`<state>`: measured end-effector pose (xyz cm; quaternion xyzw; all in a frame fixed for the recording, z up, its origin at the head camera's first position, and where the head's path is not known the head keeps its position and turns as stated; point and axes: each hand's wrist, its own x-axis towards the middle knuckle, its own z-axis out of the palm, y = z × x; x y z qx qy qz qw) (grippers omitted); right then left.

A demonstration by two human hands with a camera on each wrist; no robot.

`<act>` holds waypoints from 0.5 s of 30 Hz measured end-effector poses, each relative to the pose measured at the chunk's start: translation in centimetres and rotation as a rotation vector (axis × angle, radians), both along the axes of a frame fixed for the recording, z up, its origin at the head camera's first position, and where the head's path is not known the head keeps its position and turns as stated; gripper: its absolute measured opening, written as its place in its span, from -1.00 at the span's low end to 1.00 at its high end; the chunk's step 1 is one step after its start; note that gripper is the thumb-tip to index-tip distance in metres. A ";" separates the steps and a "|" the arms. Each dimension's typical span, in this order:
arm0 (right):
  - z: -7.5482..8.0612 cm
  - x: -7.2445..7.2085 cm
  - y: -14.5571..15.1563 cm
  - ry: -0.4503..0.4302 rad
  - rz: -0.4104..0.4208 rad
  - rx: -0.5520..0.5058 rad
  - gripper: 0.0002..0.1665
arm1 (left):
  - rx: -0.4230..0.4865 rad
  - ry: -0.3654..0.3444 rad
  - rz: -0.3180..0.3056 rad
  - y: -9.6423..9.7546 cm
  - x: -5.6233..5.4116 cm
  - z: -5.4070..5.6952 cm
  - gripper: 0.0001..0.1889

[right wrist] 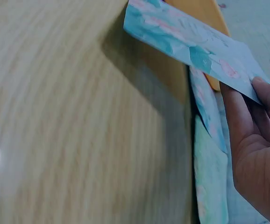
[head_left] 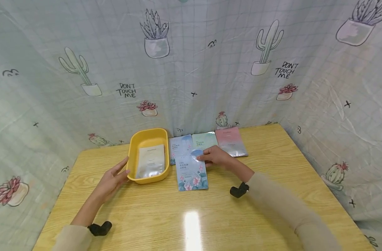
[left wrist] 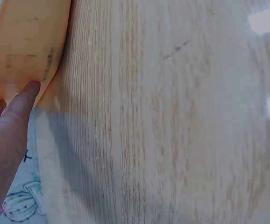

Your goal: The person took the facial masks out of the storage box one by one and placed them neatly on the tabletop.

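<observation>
My right hand (head_left: 216,155) pinches a blue sheet-mask packet (head_left: 191,174) printed with pink flowers, its thumb on top near the upper right corner. In the right wrist view that packet (right wrist: 186,44) is lifted above the table, with fingers under its edge. My left hand (head_left: 113,177) rests against the near left side of a yellow plastic basin (head_left: 168,153), fingers fairly straight. The left wrist view shows a fingertip (left wrist: 32,88) on the basin's outer wall (left wrist: 27,42). Inside the basin lies a whitish packet (head_left: 151,160) with a silvery lower end.
At the table's back edge lie another blue packet (head_left: 181,144), partly covered by the held one, a green packet (head_left: 206,139) and a pink packet (head_left: 231,141). Behind the wooden table (head_left: 140,216) hangs a cactus-print curtain (head_left: 191,69).
</observation>
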<state>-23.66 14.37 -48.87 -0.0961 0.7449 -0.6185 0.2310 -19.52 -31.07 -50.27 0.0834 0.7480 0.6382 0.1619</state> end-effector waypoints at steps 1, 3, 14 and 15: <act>-0.1 0.1 -0.2 -0.016 0.000 -0.004 -0.53 | 0.006 0.002 0.000 0.0 -0.1 0.0 -0.24; -0.3 0.3 -0.7 -0.037 -0.006 0.004 -0.57 | 0.011 0.007 -0.005 0.1 -0.2 -0.1 -0.24; -1.2 0.3 -2.6 -0.128 0.053 0.086 -0.71 | 0.007 0.005 0.000 -0.2 -0.1 -0.1 -0.23; -1.2 0.4 -2.7 -0.151 0.062 0.085 -0.72 | 0.010 0.005 -0.001 -0.2 -0.1 -0.1 -0.23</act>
